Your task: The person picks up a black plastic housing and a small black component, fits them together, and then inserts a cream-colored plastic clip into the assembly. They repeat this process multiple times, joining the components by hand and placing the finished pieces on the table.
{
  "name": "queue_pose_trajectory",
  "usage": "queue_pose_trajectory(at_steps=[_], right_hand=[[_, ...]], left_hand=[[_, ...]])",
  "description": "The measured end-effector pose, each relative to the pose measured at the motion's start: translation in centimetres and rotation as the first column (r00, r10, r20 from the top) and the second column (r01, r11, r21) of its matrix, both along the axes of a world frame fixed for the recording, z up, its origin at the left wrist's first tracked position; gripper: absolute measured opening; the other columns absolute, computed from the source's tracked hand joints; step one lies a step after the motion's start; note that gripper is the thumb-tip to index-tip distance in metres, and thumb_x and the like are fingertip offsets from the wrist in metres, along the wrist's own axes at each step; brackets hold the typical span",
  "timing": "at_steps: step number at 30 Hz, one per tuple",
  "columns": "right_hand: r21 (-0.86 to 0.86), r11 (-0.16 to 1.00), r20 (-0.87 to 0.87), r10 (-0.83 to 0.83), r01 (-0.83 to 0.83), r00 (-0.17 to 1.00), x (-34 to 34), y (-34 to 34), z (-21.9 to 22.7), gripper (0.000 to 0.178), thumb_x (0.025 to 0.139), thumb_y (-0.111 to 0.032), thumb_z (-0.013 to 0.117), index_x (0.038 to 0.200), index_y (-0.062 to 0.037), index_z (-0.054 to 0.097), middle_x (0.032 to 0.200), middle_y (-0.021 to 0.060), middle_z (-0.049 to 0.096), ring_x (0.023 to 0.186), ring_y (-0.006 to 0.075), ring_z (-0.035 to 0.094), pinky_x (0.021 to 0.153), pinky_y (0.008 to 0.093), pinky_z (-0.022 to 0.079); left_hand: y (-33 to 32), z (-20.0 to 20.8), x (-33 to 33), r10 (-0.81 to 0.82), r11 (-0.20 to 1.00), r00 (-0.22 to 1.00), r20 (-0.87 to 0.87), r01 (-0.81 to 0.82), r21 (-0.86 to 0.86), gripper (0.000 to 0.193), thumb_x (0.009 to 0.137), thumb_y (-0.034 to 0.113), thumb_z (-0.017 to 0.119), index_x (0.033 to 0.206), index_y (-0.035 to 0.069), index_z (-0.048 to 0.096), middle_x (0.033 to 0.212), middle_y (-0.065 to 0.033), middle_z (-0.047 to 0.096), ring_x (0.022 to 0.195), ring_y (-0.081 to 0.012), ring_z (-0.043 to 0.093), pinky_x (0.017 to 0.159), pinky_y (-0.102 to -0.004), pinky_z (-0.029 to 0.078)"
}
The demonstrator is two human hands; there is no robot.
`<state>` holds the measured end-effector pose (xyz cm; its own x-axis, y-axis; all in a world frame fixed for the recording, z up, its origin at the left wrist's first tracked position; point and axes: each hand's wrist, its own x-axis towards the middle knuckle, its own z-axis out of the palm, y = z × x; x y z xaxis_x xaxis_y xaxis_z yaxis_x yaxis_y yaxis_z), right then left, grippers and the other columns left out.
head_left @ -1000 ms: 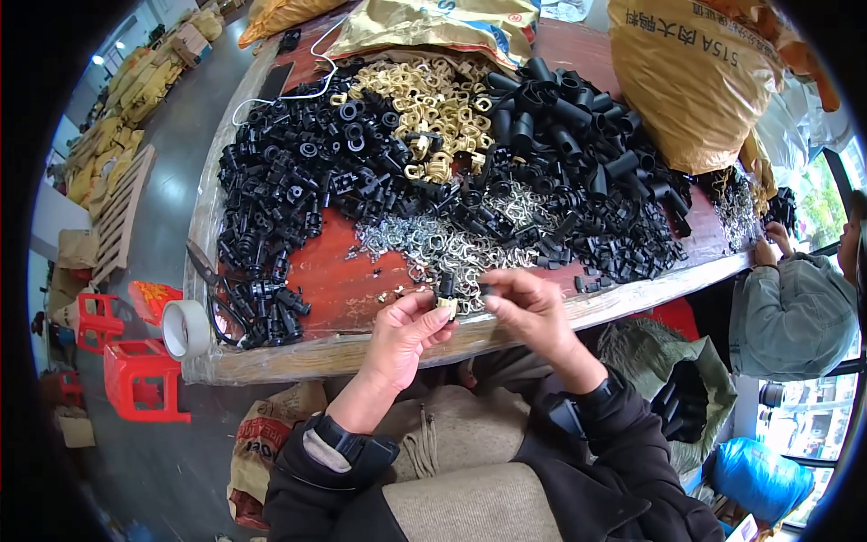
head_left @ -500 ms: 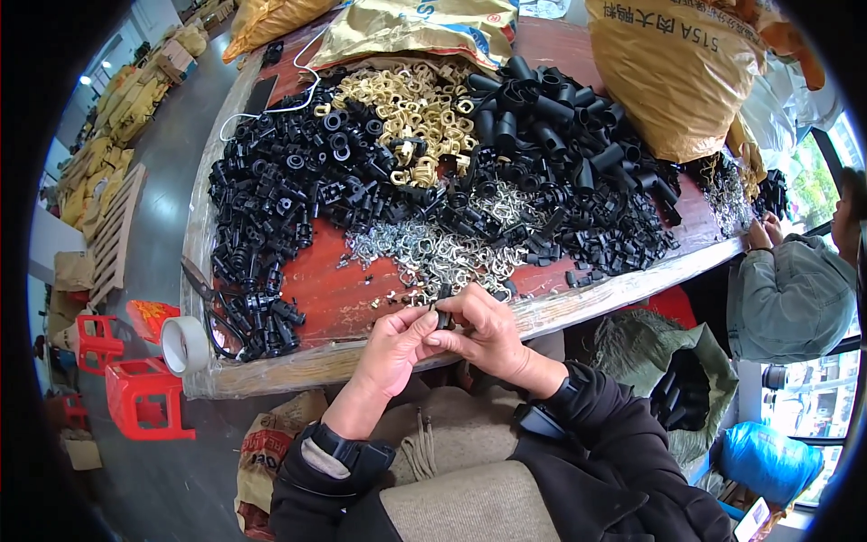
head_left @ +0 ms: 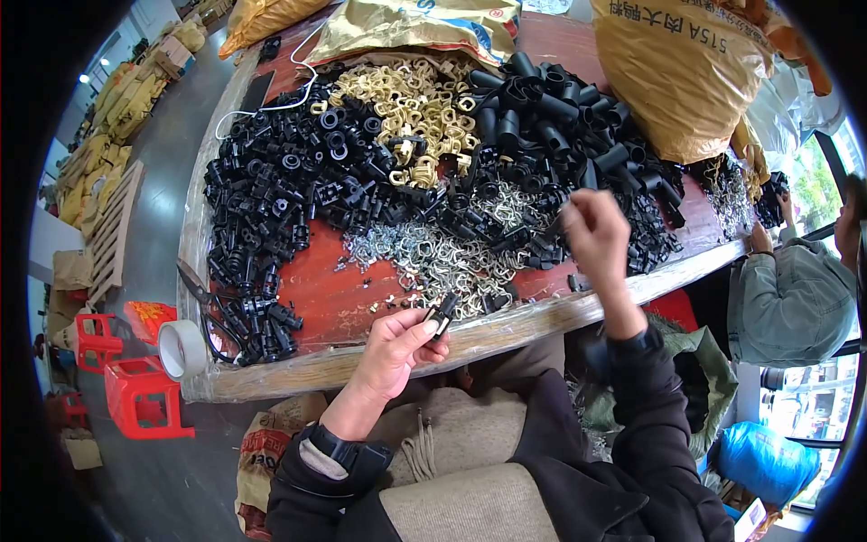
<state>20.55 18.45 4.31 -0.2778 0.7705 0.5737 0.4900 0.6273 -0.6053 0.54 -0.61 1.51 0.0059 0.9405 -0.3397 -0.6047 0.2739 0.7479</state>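
My left hand (head_left: 390, 350) pinches a small black plastic fitting (head_left: 443, 310) with a pale strip on it, just over the table's near edge. Away to the right, my right hand (head_left: 598, 237) hovers over a heap of small black plastic pieces (head_left: 643, 237); motion smears its fingers, and whether they hold anything is unclear. Beyond the left hand spreads a pile of small silvery metal clips (head_left: 442, 264). Farther back lie brass-coloured rings (head_left: 406, 99), and left of them a large heap of black plastic fittings (head_left: 289, 181). Black tube pieces (head_left: 551, 108) are piled at the back right.
Scissors (head_left: 194, 285) and a white tape roll (head_left: 183, 348) are at the table's left corner. Woven sacks (head_left: 677, 81) stand along the back. A red stool (head_left: 144, 397) is on the floor at left. Another person (head_left: 795, 294) works at the right end.
My right hand has let go of the fitting and swung right and away from me over the small black pieces. My left hand keeps the fitting in nearly the same place.
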Motion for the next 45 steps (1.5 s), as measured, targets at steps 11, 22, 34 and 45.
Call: queue_pose_trajectory(at_steps=[11,22,34,45], right_hand=[[-0.052,0.905,0.584,-0.315,0.422,0.748,2.7,10.0,-3.5,0.036,0.065,-0.023,0.064,0.092,-0.0018,0.054,0.081,0.0127,0.057,0.07,0.027,0.055,0.068,0.0347,0.044],[-0.357,0.91,-0.322,0.09,-0.209,0.942,1.7,2.6,1.0,0.034,0.059,0.0,0.053,0.092,-0.0018,0.053,0.087,0.0077,0.05,0.079,0.0158,0.049,0.073,0.0258,0.04],[-0.176,0.645,-0.26,0.698,-0.743,0.667,-3.3,-7.8,0.3,0.032,0.053,0.008,0.049,0.083,-0.0024,0.053,0.087,0.0108,0.052,0.076,0.0207,0.05,0.067,0.0283,0.041],[0.027,0.748,-0.107,0.661,-0.663,0.743,-3.2,-10.7,-1.2,0.041,0.054,0.01,0.051,0.093,-0.0023,0.047,0.088,0.0136,0.048,0.076,0.0253,0.05,0.063,0.0305,0.042]], left_hand=[[0.3,0.1,0.4,0.01,1.0,0.999,-0.036,-0.009,0.016,0.026,0.079,0.012,0.054,0.1,-0.002,0.049,0.082,-0.0113,0.058,0.067,-0.014,0.058,0.058,-0.0225,0.048],[0.0,-0.3,0.1,0.077,0.996,0.996,0.035,-0.079,0.037,0.027,0.077,0.009,0.056,0.101,0.0,0.047,0.085,-0.0127,0.058,0.07,-0.0155,0.058,0.06,-0.0236,0.049],[-0.9,2.8,0.2,-0.027,0.999,0.997,0.07,0.029,-0.027,0.028,0.077,0.011,0.058,0.103,0.003,0.051,0.076,-0.0011,0.055,0.063,-0.0059,0.052,0.058,-0.019,0.045],[-1.0,2.6,0.3,-0.078,0.996,0.994,-0.081,0.074,-0.049,0.027,0.077,0.011,0.058,0.101,0.0,0.054,0.072,-0.0014,0.056,0.059,-0.0052,0.051,0.057,-0.0186,0.045]])
